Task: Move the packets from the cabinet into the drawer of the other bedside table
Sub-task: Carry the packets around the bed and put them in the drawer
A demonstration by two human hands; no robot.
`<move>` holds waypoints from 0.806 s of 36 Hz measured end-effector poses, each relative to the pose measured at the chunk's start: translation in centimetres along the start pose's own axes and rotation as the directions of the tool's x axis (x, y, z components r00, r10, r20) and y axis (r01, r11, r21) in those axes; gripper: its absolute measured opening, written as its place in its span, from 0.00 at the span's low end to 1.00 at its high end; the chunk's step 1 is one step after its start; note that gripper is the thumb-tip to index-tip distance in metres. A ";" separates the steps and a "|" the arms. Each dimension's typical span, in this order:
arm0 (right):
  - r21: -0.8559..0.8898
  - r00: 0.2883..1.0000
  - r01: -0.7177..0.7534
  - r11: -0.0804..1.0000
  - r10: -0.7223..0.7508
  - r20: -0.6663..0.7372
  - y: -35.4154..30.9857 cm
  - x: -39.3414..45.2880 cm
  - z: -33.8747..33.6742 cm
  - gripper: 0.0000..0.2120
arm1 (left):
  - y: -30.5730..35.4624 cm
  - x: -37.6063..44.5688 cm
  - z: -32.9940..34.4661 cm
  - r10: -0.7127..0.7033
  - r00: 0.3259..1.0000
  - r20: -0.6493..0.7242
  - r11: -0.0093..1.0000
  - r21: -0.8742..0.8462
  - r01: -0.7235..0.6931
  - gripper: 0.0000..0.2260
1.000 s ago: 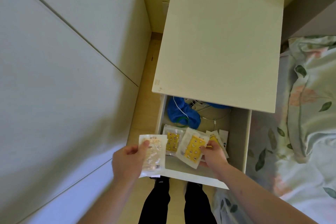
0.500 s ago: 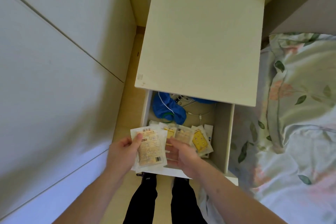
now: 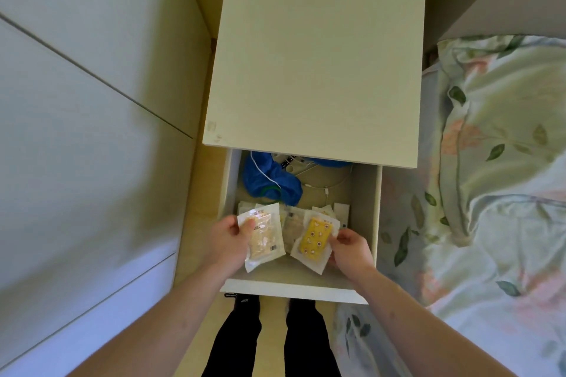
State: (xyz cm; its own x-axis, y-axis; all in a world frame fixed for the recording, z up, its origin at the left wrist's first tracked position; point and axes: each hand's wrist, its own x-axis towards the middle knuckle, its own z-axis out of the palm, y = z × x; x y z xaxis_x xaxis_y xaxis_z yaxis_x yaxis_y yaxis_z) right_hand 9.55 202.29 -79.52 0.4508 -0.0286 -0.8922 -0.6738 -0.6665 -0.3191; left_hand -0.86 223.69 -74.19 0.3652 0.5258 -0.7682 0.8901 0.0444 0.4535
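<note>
Holding one packet apiece, both hands sit over the front half of the open drawer [image 3: 364,214], and what matters for the next move is how each packet lies against the drawer floor below it. Farthest left stand pale cabinet doors [image 3: 76,101], well apart from the action. Next comes the left hand [image 3: 228,239], thumb on top and fingers underneath, pinching the pale packet [image 3: 263,236] by its upper left corner; that packet's long side runs roughly front to back, tilted a little, and its lower end hangs just above the drawer's front panel. Between the two hands, more packets [image 3: 292,223] already lie flat on the drawer floor, partly covered. To their right is the yellow packet [image 3: 315,239], its long side slanting from upper right to lower left, pinched at its right edge by the right hand [image 3: 349,249] with curled fingers. Both held packets seem to be directly above the spot where the others rest, so each hand is about equally near; the likely move is simply downward and a release, not sideways. Farther back in the drawer sit a blue cloth [image 3: 269,180] and a thin white cable [image 3: 324,190], clear of the landing spot. At the far right, floral bedding [image 3: 496,162] lies beside the bedside table [image 3: 315,55].
</note>
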 end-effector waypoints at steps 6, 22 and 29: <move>-0.232 0.997 0.061 0.971 -0.072 -0.036 -1.1 1.4 0.4 0.11 | -0.1 3.4 1.8 0.116 0.991 0.066 0.880 0.457 -0.133 0.10; -0.647 0.962 0.258 0.717 -0.251 0.106 -0.1 1.1 1.1 0.41 | -2.1 6.8 4.8 0.267 0.945 0.187 0.517 0.800 -0.305 0.28; -0.767 0.896 0.440 0.466 -0.276 0.346 -0.3 1.7 0.6 0.44 | -2.9 6.4 4.9 0.216 0.782 0.584 0.089 0.786 -0.612 0.34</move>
State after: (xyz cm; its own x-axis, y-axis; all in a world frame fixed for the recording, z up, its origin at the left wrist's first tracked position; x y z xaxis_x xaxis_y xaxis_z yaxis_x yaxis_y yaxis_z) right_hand 10.20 202.93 -81.13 0.3873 0.4166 -0.8225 0.3335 -0.8950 -0.2963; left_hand 0.24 222.76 -82.61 0.6369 -0.0754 -0.7673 0.0699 -0.9855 0.1549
